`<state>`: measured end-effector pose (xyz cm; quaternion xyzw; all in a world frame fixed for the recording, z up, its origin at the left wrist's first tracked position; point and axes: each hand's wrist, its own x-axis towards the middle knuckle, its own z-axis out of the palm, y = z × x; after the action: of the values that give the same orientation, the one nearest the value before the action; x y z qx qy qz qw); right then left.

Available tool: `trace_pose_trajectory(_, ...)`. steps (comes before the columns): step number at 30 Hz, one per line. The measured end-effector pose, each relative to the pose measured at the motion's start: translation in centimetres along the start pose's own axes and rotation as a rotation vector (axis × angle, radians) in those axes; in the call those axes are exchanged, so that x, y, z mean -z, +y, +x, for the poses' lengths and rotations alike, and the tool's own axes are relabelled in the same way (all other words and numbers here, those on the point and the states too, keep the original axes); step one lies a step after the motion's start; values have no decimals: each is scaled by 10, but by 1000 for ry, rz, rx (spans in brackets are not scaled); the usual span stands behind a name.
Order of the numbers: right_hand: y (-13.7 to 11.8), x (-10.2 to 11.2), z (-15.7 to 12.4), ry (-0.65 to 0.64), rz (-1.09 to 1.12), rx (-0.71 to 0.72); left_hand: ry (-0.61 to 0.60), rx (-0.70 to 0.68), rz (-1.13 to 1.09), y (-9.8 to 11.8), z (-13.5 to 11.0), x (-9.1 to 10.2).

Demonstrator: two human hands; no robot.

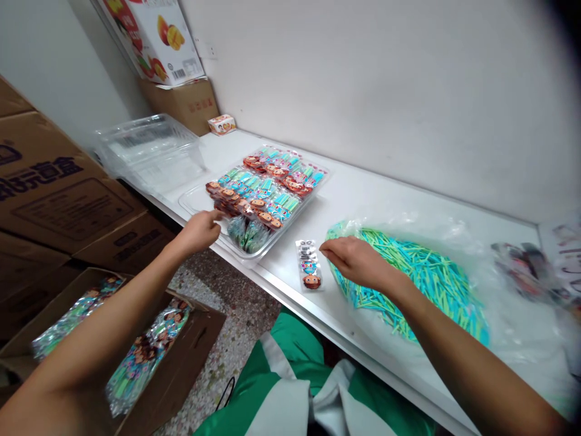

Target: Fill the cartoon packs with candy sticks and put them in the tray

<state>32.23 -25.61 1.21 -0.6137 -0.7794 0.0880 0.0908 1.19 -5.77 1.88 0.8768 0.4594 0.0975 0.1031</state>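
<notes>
My left hand is at the near left edge of a clear plastic tray, index finger stretched toward the packets and the other fingers loosely curled. Rows of small printed packets with cartoon faces and blue-green sticks fill most of the tray. Several bundles in clear wrap lie at its near corner. My right hand is closed in a pinch over the edge of a clear bag of thin green and blue sticks; anything between its fingertips is hidden. Just left of it, one flat printed packet lies on the table.
Empty clear trays are stacked at the table's far left. Behind them are a brown carton, a fruit-printed box and a small box. An open carton of packets sits below left. Blurred wrapped items lie far right.
</notes>
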Motion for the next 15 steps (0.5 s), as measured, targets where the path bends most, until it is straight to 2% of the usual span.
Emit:
trace_pose_trajectory(2, -1, -9, -12, 3, 3, -49, 299, 32, -55, 28, -27, -2)
trace_pose_trajectory(3, -3, -15, -19, 6, 17, -80, 345, 1, -128, 45, -41, -8)
trace_pose_trajectory(4, -5, -20, -26, 14, 40, -115, 306, -71, -219, 64, -55, -19)
trace_pose_trajectory(6, -10, -29, -40, 49, 111, -186, 43, -197, -372, 102, -74, -50)
trace_pose_trajectory(7, -14, -33, -48, 76, 153, -216, -81, -191, -395, 117, -76, -70)
trace_pose_trajectory(8, -18, -36, -55, 105, 194, -240, -156, -138, -374, 130, -74, -91)
trace_pose_trajectory(11, -27, -41, -78, 169, 278, -291, -121, 142, -195, 151, -44, -147)
trace_pose_trajectory(13, -28, -41, -93, 185, 296, -333, -99, 258, -136, 155, -18, -170)
trace_pose_trajectory(15, -26, -40, -107, 207, 303, -383, -128, 305, -159, 155, 1, -181)
